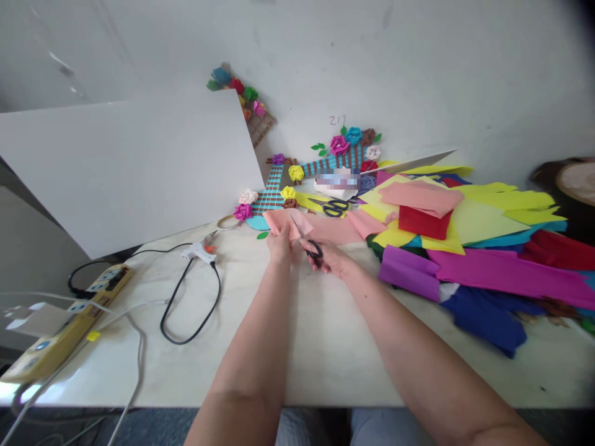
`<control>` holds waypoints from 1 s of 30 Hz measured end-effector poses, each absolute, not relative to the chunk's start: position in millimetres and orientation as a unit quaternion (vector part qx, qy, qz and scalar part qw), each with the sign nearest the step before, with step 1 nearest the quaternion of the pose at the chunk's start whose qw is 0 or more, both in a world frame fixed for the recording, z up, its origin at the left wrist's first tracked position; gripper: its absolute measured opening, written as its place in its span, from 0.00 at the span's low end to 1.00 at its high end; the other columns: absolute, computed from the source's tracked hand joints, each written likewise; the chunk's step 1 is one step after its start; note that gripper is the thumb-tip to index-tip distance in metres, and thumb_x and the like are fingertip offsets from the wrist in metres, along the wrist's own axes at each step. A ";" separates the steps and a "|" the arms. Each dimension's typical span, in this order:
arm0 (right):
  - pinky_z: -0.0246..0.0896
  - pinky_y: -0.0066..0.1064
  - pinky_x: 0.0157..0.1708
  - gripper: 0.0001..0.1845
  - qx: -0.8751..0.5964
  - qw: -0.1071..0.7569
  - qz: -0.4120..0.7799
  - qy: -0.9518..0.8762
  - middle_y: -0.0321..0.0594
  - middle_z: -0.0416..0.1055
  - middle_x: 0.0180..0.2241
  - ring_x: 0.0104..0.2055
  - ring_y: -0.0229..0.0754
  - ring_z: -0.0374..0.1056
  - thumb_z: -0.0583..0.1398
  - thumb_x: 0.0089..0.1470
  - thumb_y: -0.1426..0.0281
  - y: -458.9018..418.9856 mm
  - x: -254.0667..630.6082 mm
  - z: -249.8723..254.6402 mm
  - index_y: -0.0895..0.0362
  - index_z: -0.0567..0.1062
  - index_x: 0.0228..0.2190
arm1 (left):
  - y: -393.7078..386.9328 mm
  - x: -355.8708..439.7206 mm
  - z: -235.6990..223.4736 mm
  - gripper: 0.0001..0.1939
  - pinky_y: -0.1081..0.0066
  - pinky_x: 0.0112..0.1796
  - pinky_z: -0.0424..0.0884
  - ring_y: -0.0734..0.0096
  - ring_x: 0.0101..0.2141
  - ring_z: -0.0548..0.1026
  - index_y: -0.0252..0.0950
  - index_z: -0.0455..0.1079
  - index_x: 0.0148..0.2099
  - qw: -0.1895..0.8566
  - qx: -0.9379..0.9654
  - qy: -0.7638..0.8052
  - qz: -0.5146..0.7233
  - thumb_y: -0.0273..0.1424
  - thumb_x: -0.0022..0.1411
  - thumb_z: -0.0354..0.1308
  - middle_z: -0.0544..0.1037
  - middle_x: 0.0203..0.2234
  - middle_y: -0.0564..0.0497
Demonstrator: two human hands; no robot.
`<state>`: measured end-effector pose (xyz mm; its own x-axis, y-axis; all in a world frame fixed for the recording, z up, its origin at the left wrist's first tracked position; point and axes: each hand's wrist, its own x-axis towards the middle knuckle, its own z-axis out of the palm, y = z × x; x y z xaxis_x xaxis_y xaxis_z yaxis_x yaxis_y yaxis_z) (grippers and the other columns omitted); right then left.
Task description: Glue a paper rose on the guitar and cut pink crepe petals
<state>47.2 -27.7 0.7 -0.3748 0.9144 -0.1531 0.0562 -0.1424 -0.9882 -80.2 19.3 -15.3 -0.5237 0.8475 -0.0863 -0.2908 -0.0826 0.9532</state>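
Observation:
My left hand (280, 245) is closed on the left end of a long strip of pink crepe paper (332, 227), which stretches right across the table. In my right hand (328, 256) is a pair of scissors with black handles (315, 249). The blades point up and left and lie at the paper's edge beside my left fingers. Whether they are cutting through it, I cannot tell. Just behind the strip rests a second pair of scissors (335, 207) with dark handles. Blue-and-brown striped pieces (272, 197) with paper flowers stand close behind my left hand.
A white glue gun (199, 251) with a looped black cord lies to the left, near a yellow power strip (69, 322). Colourful crepe paper sheets (506, 272) are piled on the right. A large white board (139, 179) leans at the back left.

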 end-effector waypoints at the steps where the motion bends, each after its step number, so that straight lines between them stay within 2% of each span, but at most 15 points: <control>1: 0.39 0.20 0.05 0.24 -0.437 0.349 0.617 -0.554 0.30 0.64 0.16 0.13 0.29 0.58 0.61 0.42 0.48 -27.4 47.3 -0.1 0.57 0.68 0.30 | 19.6 -80.3 -15.8 0.14 0.77 0.12 0.47 0.82 0.09 0.53 0.37 0.55 0.24 0.412 0.261 0.538 0.688 0.36 0.51 0.58 0.54 0.09 0.63; 18: 0.39 0.19 0.05 0.25 -0.415 0.374 0.615 -0.556 0.29 0.63 0.15 0.12 0.28 0.57 0.62 0.40 0.48 -25.4 45.3 -7.4 0.58 0.66 0.27 | 21.3 -81.4 -18.0 0.15 0.78 0.12 0.47 0.81 0.09 0.54 0.37 0.55 0.24 0.416 0.252 0.533 0.692 0.36 0.51 0.59 0.55 0.09 0.62; 30: 0.39 0.20 0.06 0.22 -0.443 0.368 0.581 -0.575 0.28 0.62 0.15 0.12 0.27 0.56 0.62 0.44 0.51 -25.5 42.1 -8.6 0.58 0.65 0.25 | 21.2 -82.1 -16.2 0.15 0.77 0.11 0.47 0.82 0.09 0.53 0.38 0.55 0.24 0.424 0.233 0.519 0.704 0.35 0.50 0.60 0.54 0.08 0.62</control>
<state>42.1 -25.5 -8.6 -0.3374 0.9369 -0.0913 0.0824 -0.0672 -0.9943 -82.1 21.2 -16.2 -0.5317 0.8395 -0.1117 -0.3551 -0.1013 0.9293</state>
